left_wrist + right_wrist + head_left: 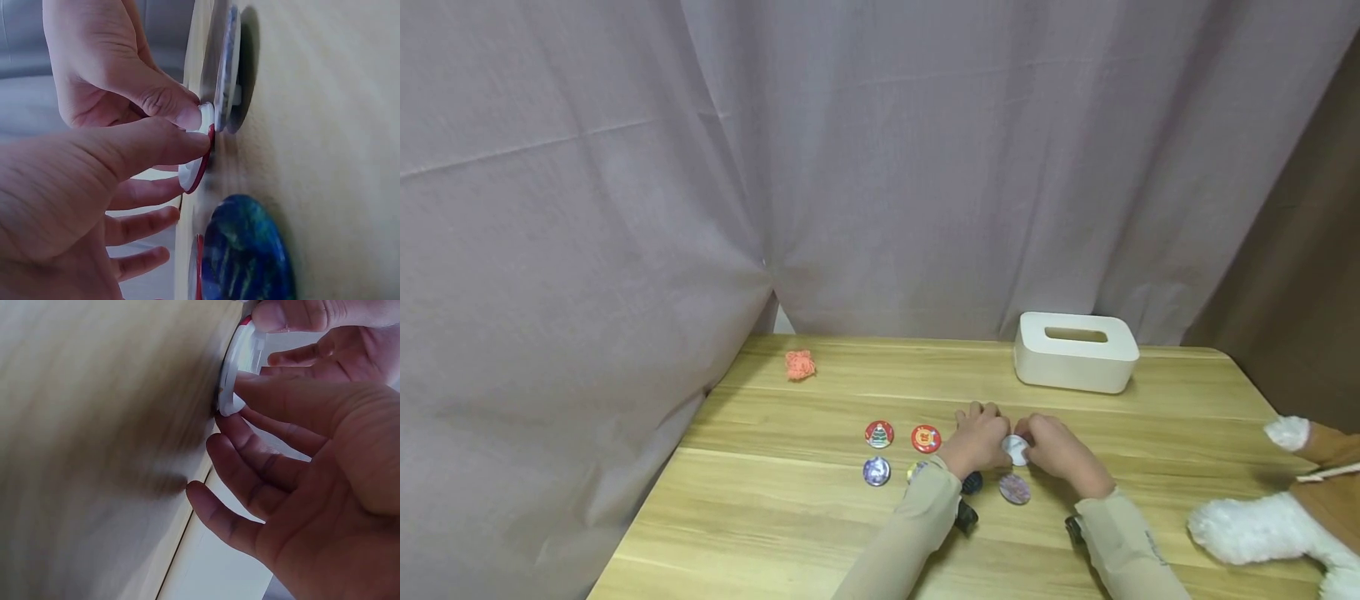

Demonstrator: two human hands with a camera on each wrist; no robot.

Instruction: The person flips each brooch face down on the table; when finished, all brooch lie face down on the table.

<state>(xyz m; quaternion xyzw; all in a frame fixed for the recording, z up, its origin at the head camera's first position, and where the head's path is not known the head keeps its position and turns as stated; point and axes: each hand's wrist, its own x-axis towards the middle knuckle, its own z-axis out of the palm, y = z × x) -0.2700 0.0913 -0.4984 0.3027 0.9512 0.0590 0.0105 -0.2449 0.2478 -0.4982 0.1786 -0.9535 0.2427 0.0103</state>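
Observation:
Both hands hold one round pin badge (pixel 1016 450), its white back turned up and a red edge showing in the left wrist view. My left hand (pixel 979 442) pinches one side of it with the thumb in front. On the opposite side, the right hand (pixel 1060 454) grips the rim between thumb and fingers, close over the table. Nearer me lie a pinkish-purple badge (pixel 1015 489) and a dark blue badge (pixel 972 482), the latter partly covered by the left wrist. A red-rimmed badge (pixel 926 438) lies left of the left hand, and a yellowish badge (pixel 915 472) is half hidden by the sleeve.
Farther left are a Christmas-tree badge (pixel 879 433) and a purple-blue badge (pixel 876 471). A cream tissue box (pixel 1075 377) stands at the back right. An orange knotted bundle (pixel 800 365) lies back left; a brown-and-white plush toy (pixel 1247 527) occupies the right edge.

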